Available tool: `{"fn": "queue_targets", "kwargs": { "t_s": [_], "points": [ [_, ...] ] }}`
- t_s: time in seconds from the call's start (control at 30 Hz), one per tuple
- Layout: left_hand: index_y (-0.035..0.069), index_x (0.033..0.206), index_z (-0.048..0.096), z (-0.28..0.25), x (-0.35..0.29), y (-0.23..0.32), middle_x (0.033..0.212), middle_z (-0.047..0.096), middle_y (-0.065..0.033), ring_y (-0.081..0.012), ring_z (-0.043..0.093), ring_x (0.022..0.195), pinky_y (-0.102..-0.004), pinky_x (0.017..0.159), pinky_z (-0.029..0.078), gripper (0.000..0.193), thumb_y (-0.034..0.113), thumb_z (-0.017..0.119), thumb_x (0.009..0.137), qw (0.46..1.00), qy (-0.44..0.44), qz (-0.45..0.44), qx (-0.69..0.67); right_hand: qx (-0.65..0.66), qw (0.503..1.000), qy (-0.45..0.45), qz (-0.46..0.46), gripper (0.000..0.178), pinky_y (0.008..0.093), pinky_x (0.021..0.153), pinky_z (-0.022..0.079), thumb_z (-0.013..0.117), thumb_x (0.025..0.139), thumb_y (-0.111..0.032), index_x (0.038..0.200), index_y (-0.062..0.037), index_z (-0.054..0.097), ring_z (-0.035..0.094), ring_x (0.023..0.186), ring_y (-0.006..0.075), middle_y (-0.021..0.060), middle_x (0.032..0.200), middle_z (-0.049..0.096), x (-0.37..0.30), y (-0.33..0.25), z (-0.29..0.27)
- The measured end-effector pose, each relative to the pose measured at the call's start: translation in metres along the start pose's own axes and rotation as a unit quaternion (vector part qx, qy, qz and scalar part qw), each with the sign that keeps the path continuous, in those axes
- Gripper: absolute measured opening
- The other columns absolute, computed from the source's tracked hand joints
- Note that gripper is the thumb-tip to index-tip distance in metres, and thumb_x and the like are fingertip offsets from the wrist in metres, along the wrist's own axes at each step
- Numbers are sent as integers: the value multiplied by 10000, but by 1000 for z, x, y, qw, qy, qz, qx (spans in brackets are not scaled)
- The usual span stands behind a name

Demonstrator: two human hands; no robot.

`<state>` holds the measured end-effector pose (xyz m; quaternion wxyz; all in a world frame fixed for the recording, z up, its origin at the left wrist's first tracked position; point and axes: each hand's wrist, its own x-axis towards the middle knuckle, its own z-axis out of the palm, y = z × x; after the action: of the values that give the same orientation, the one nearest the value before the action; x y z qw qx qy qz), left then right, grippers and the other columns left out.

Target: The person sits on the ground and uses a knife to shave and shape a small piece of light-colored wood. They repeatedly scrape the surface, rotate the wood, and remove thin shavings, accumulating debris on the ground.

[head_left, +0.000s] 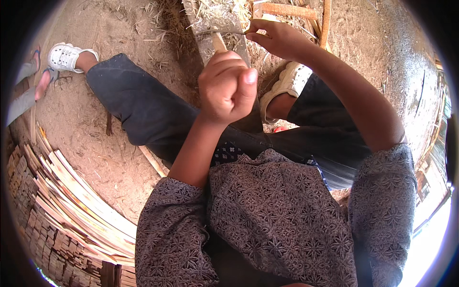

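A wooden handle [219, 43] is gripped in the fisted L hand [227, 86], w/ a thin strip [224, 31] pinched by R hand [279, 38] fingers over the blade [217, 16].

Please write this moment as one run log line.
left hand: fist on knife handle | right hand: pinching thin strip | ground: sandy

Free room and obstacles. Bare sandy ground [95, 143] lies open in the left centre of the frame and again at the upper right, beyond the right forearm. The person's dark-trousered legs [143, 110] cross the middle, closing the way between the two patches. A stack of thin wooden slats [76, 201] fills the lower left. Another person's sandalled feet [40, 71] stand at the left edge. At top centre, a wooden block [210, 33], straw and loose sticks [291, 10] crowd the ground.
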<state>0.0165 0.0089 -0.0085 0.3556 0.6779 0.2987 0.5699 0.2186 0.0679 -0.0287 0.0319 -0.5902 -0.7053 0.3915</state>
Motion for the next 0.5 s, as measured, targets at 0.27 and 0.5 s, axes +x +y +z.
{"fn": "queue_targets", "kwargs": {
  "t_s": [0.27,0.5],
  "points": [
    [-15,665,474,6,-3,3,640,517,-102,-242,533,590,-373,567,441,352,84,557,992,999,-14,6,32,14,999,32,17,387,470,780,537,617,989,-466,1159,-123,673,704,849,391,202,886,718,42,7,29],
    [9,716,500,-10,-10,3,668,537,-90,-259,555,660,-384,686,482,301,115,576,988,999,38,-12,21,35,999,-34,22,395,377,702,497,620,998,-480,1157,-121,662,642,720,205,108,788,680,-17,-16,-8]
  ]
}}
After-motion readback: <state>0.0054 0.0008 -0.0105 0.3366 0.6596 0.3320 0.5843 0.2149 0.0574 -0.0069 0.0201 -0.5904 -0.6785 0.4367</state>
